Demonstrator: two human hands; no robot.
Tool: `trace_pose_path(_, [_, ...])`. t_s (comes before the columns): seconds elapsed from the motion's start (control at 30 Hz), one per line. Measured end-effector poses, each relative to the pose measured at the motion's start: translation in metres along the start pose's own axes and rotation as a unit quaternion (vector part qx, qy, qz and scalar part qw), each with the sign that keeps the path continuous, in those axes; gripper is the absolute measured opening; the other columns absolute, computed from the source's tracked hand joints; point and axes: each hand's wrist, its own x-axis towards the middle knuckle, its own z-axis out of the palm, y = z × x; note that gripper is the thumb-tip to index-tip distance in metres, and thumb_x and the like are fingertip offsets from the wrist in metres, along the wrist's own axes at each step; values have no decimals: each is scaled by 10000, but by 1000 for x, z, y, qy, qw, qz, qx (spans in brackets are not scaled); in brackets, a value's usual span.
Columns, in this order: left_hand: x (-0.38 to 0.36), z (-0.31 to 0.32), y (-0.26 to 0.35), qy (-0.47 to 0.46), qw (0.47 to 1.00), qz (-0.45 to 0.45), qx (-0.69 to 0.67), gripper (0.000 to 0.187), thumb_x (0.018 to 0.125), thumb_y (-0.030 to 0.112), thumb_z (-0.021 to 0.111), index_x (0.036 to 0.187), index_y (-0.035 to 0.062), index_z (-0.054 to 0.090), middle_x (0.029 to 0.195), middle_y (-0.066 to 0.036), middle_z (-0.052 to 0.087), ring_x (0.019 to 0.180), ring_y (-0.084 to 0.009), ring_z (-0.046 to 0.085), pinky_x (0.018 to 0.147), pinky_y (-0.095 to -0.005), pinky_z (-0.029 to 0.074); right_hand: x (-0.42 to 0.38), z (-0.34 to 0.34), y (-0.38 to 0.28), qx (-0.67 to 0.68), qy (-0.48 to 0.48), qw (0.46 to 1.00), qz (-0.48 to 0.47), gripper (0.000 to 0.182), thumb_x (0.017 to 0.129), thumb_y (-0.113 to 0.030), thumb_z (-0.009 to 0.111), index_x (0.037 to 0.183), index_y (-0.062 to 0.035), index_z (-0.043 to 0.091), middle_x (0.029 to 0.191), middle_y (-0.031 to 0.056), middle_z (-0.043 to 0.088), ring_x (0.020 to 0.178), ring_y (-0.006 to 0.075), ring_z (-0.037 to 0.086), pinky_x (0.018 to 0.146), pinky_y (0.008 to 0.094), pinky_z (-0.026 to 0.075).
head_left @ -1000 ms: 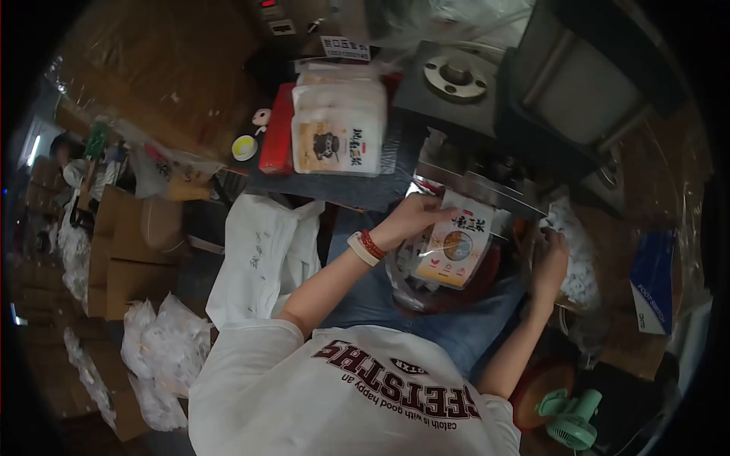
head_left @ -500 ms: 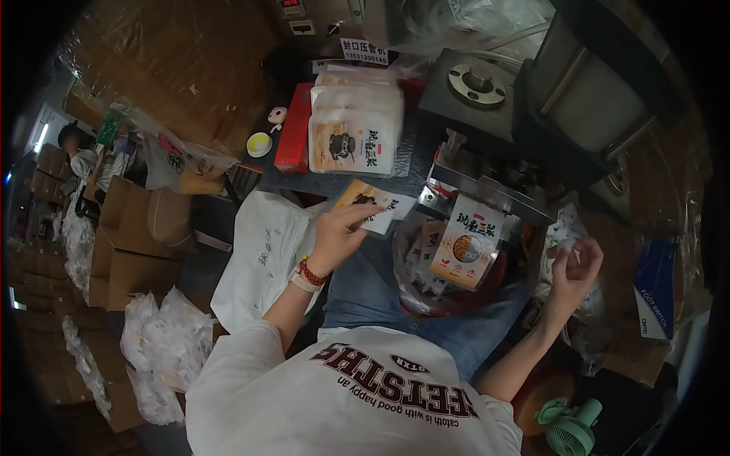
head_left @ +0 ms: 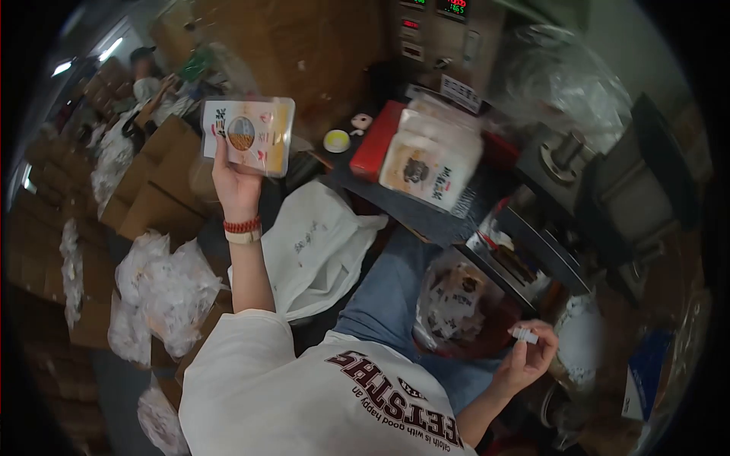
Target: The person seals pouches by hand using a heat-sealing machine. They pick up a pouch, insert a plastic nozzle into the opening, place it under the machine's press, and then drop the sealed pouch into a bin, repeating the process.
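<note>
My left hand is raised at the left, closed on a flat printed pouch with a picture of beans in a bowl. My thumb lies across its front face. Low on the right, my right hand pinches a small white piece between thumb and fingers. Left of that hand, a clear plastic bag holds several small packets, below the metal edge of a machine. A stack of similar printed pouches lies on the dark worktop between my hands.
A red box flanks the stack, near a yellow-centred round container. Beneath my left forearm lies a white sack. Bundled plastic bags and cardboard boxes fill the left. A person is farther back.
My left hand has moved up and left with a pouch. My right hand has come lower and inward. The pouch hanging at the machine's edge is gone from there, and the view has turned.
</note>
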Motion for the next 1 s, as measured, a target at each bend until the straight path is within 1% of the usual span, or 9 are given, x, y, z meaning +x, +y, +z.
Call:
trace_pose_path(0.13, [58, -59, 78, -10, 998, 57, -5, 318, 963, 251, 517, 1220, 65, 547, 1248, -77, 590, 1173, -234, 538, 1038, -440, 382, -9, 14, 8, 48, -18, 997, 55, 284, 859, -154, 664, 1051, -35, 492, 965, 103, 521, 783, 195, 530, 699, 322, 471])
trace_pose_path(0.27, [68, -83, 124, -209, 966, -42, -145, 311, 966, 247, 507, 1216, 68, 554, 1252, -89, 589, 1177, -248, 537, 1023, -441, 401, -14, 22, 6, 47, -46, 993, 102, 291, 859, -156, 666, 1064, -34, 499, 979, 90, 526, 805, 169, 538, 698, 304, 484])
trace_pose_path(0.37, [51, -46, 122, 103, 988, 110, -40, 317, 972, 251, 491, 1235, 81, 544, 1296, -102, 555, 1212, -279, 510, 1039, -462, 386, -17, 26, 9, 30, -48, 990, 128, 287, 860, -147, 663, 1070, -34, 505, 983, 79, 528, 819, 148, 543, 691, 283, 496])
trace_pose_path(0.6, [64, -66, 112, -54, 997, 54, -27, 272, 962, 228, 520, 1172, 66, 581, 1206, -84, 614, 1101, -236, 587, 952, -366, 464, -25, 28, 14, 15, -30, 985, 171, 237, 877, -113, 634, 1062, -38, 508, 970, 64, 533, 817, 128, 551, 679, 264, 502])
trace_pose_path(0.67, [58, -47, 92, -71, 996, 30, -46, 283, 967, 236, 509, 1185, 66, 571, 1213, -87, 609, 1116, -245, 577, 967, -391, 456, -25, 29, 18, 15, -30, 983, 178, 232, 881, -112, 631, 1062, -39, 505, 965, 61, 533, 814, 125, 552, 682, 263, 502])
trace_pose_path(0.7, [52, -23, 81, 51, 997, 53, -9, 337, 975, 251, 487, 1265, 82, 515, 1279, -82, 566, 1173, -266, 535, 1000, -457, 423, -25, 28, 19, 11, -29, 981, 191, 227, 885, -111, 627, 1061, -41, 502, 960, 58, 533, 810, 121, 553, 685, 261, 501])
trace_pose_path(0.83, [41, -1, 57, -34, 997, 66, 27, 317, 962, 244, 524, 1229, 76, 553, 1233, -78, 595, 1113, -236, 573, 967, -419, 446, -27, 30, 20, 14, -27, 977, 210, 225, 890, -110, 625, 1061, -43, 495, 944, 51, 534, 796, 120, 554, 692, 257, 497])
trace_pose_path(0.93, [5, 33, -11, -1, 944, 253, 212, 183, 902, 166, 641, 1040, 48, 664, 990, -48, 682, 870, -91, 632, 779, -267, 500, -27, 39, 23, 15, -15, 976, 215, 230, 894, -104, 618, 1074, -41, 490, 930, 47, 536, 783, 116, 554, 691, 254, 492])
trace_pose_path(1.0, [-33, 29, -53, -69, 802, 253, 537, 135, 867, 127, 650, 967, 53, 703, 879, -35, 710, 744, -103, 651, 645, -278, 511, -27, 40, 25, 3, -30, 972, 233, 242, 896, -101, 613, 1097, -31, 496, 933, 49, 544, 778, 112, 556, 694, 246, 488])
